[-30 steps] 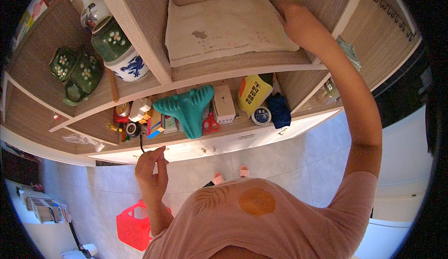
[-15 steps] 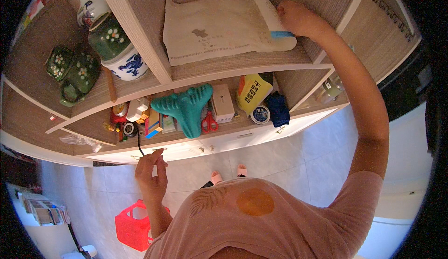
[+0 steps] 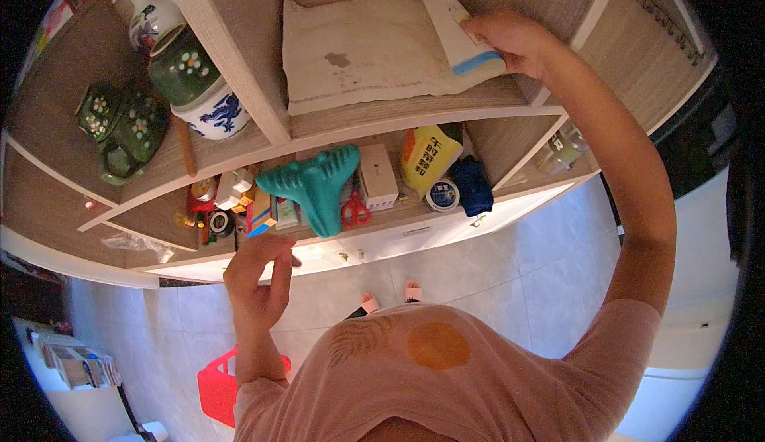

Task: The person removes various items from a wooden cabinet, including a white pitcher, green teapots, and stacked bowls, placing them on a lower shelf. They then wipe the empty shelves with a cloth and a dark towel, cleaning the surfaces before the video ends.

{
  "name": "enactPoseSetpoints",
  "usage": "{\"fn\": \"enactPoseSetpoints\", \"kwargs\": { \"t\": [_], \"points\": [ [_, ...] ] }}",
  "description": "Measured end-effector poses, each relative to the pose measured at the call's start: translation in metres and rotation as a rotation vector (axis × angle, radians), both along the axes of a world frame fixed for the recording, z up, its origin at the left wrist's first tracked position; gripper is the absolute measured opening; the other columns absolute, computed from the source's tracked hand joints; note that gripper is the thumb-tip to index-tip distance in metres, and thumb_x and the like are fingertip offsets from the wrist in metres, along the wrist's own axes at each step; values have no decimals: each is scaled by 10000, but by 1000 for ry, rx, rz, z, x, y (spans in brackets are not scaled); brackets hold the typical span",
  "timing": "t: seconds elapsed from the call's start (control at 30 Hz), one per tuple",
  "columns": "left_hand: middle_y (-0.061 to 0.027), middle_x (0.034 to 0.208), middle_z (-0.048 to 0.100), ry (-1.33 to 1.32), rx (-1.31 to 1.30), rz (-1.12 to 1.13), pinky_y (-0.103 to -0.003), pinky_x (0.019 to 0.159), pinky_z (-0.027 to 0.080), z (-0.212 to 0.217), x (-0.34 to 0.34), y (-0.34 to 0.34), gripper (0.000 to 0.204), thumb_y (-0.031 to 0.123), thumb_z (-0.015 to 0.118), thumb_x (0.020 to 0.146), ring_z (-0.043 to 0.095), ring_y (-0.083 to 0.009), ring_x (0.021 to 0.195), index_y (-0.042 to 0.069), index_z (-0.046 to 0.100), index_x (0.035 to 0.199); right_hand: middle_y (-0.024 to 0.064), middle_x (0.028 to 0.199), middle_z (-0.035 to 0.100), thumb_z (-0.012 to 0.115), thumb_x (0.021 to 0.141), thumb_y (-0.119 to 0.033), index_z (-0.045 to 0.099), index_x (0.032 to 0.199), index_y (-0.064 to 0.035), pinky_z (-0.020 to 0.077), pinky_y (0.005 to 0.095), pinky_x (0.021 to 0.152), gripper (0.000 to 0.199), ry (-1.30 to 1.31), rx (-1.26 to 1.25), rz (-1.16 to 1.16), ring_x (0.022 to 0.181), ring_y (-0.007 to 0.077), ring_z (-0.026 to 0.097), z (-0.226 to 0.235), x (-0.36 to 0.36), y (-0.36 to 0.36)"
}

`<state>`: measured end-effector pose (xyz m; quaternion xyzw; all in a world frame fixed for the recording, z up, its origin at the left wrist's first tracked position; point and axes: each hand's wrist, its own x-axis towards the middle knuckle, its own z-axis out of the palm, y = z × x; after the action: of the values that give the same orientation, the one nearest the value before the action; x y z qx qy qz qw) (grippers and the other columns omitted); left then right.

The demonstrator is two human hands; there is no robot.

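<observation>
Pale sheet [image 3: 362, 39]: long axis approx. 9–3 o'clock; folded edge [image 3: 448, 31] pinched by nearer R hand [image 3: 522, 41] at 3; L hand [image 3: 256, 278] at 7, half-curled, contents unclear.

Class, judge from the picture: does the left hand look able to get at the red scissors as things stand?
Probably yes: the left hand appears nearby, and the red scissors are near the front of the lower shelf, with nothing visible blocking them, though the teal object sits close beside.

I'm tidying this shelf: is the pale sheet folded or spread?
Partly folded: the pale sheet lies mostly spread, its right edge turned over at the right hand.
</observation>
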<state>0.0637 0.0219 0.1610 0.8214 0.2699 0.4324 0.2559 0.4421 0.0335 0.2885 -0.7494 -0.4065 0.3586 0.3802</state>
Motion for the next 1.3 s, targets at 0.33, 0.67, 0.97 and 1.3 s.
{"fn": "enactPoseSetpoints", "kwargs": {
  "t": [0.33, 0.67, 0.97, 1.3],
  "points": [
    [-143, 1115, 515, -205, -177, -82, -295, 826, 454, 15, 40, 17, 501, -51, 550, 770, 570, -156, 893, 15, 395, 1241, 272, 919, 555, 469, 839, -155, 464, 1031, 47, 434, 430, 761, 279, -1076, 32, 65, 875, 389, 558, 3, -4, -25],
    [-149, 1137, 481, -377, -240, -198, -304, 830, 457, 21, 76, 22, 538, -63, 535, 791, 563, -188, 933, 18, 296, 1265, 264, 944, 541, 433, 864, -117, 436, 1089, 35, 430, 376, 742, 271, -950, 356, -105, 853, 352, 562, -3, -38, -92],
    [-118, 826, 564, -765, -721, -398, -351, 693, 507, 16, 74, 31, 225, 229, 394, 925, 600, -226, 762, 27, 429, 1017, 168, 877, 569, 468, 845, -102, 468, 1082, 15, 432, 292, 702, 265, -517, 460, -236, 780, 220, 547, -18, -28, -127],
    [-93, 999, 566, -765, -1423, -1111, -365, 687, 475, -1, 74, 54, 442, 432, 327, 915, 570, -221, 817, 80, 448, 1152, 93, 1088, 541, 482, 859, -103, 401, 1257, -34, 412, 230, 785, 412, -84, 505, -211, 908, 129, 514, -41, -24, -144]
  ]
}}
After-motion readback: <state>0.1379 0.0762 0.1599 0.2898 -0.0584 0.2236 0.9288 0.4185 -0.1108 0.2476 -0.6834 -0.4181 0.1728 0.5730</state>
